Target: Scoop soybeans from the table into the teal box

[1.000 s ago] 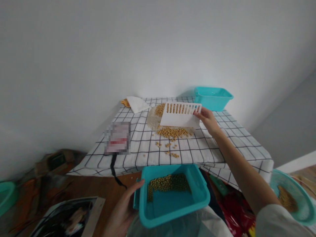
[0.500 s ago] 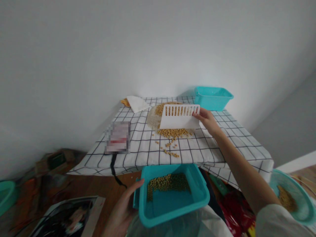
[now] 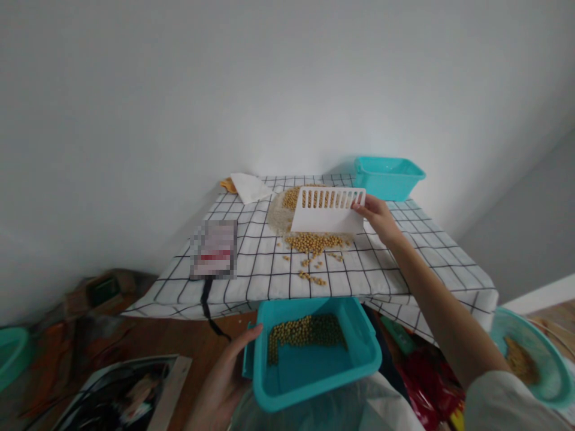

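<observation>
My left hand (image 3: 231, 374) grips the left side of a turquoise plastic bin (image 3: 314, 383), its thumb over the rim; the other fingers are hidden. Inside, soybeans (image 3: 296, 332) lie along the far side, partly in shadow. My right hand (image 3: 380, 218) pinches the right edge of a white plastic divider (image 3: 326, 220) with a row of slots along its top. The divider stands tilted over the table, its lower edge just behind a heap of soybeans (image 3: 314, 242). More soybeans show through the slots, on a round beige mat (image 3: 277, 214). A few loose beans lie nearer the front edge.
A second turquoise bin (image 3: 389, 179) stands at the back right of the checked tablecloth (image 3: 251, 263). A white cloth (image 3: 249, 187) and a blurred-out flat item (image 3: 215, 248) lie on the left. A turquoise basin (image 3: 534, 359) sits low at the right.
The divider and my right hand have risen very slightly. Some loose beans in front of the heap have shifted, with a few now farther right. My left hand and its bin stay put.
</observation>
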`<state>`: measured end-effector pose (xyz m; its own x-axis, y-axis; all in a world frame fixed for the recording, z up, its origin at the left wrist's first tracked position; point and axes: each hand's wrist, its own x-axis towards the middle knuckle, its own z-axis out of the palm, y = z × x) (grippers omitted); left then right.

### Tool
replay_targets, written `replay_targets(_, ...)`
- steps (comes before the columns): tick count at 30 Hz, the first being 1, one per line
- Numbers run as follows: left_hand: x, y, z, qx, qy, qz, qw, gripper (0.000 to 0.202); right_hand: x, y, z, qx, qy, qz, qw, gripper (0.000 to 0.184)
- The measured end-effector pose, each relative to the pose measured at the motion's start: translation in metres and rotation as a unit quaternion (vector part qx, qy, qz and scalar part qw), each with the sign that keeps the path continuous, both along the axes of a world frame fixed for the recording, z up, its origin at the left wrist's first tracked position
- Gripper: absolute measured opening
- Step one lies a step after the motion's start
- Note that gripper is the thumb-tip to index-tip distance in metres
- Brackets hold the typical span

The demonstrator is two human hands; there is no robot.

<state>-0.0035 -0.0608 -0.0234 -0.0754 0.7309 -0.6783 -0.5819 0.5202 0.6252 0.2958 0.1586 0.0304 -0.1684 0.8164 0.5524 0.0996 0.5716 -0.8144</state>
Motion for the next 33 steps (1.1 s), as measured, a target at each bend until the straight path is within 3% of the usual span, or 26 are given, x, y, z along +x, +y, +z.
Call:
replay_targets(11,0.001,-0.003,-0.008,0.009,0.031,0.005,0.999,0.008,0.0,0.001,-0.001,0.005,0.0,-0.018,1.0,0.033)
replay_targets(17,0.008,-0.005,-0.008,0.008,-0.007,-0.018,1.0,0.005,0.0,0.001,0.001,0.005,-0.001,-0.022,1.0,0.031)
replay_targets(20,0.007,-0.006,-0.011,0.017,-0.011,-0.018,1.0,0.005,0.003,-0.007,0.006,0.02,0.013,-0.056,0.998,0.03)
replay_targets(23,0.008,-0.005,-0.011,0.019,-0.028,-0.029,0.999,0.007,0.016,-0.026,0.008,0.033,0.053,-0.118,0.991,0.023)
replay_targets(27,0.015,-0.006,-0.008,-0.008,-0.034,-0.032,0.999,0.006,0.057,-0.072,0.002,-0.014,0.091,-0.218,0.972,0.016)
replay_targets(31,0.024,-0.01,-0.008,0.01,-0.031,-0.004,0.999,0.007,0.11,-0.13,-0.008,-0.05,0.138,-0.352,0.925,0.014)
replay_targets(33,0.027,-0.01,-0.009,0.014,-0.038,-0.011,0.999,0.0,0.128,-0.156,-0.013,-0.1,0.143,-0.378,0.909,0.024)
